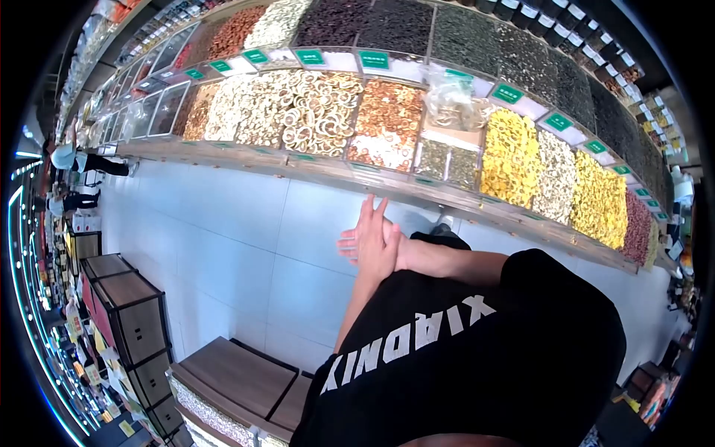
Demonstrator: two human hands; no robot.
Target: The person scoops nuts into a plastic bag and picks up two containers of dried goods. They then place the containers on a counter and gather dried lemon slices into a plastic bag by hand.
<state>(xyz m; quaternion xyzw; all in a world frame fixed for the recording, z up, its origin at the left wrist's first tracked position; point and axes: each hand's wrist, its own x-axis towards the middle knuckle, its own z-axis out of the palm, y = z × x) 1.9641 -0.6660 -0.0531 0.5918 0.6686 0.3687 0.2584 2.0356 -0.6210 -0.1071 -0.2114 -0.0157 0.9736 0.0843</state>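
Observation:
My left hand [372, 242] lies across my right hand [400, 249] in front of my black shirt [477, 350], which has white lettering. The two touch each other crosswise. Fingers of the left hand stretch toward the display, while the right hand's fingertips stick out on the far side, spread apart. I see nothing held in either hand; part of the right palm is hidden under the left. Beyond the fingertips runs the wooden front edge [320, 165] of a bulk food display. Its nearest bins hold orange-brown dried pieces [387, 112] and yellow dried flowers [509, 156].
Dark dried goods [465, 45] fill the upper bins, with green labels [374, 59] along them. A wooden cabinet [134, 313] and a low wooden-topped unit [234, 372] stand at left. A person [86, 160] is farther down the aisle on the pale tiled floor [223, 216].

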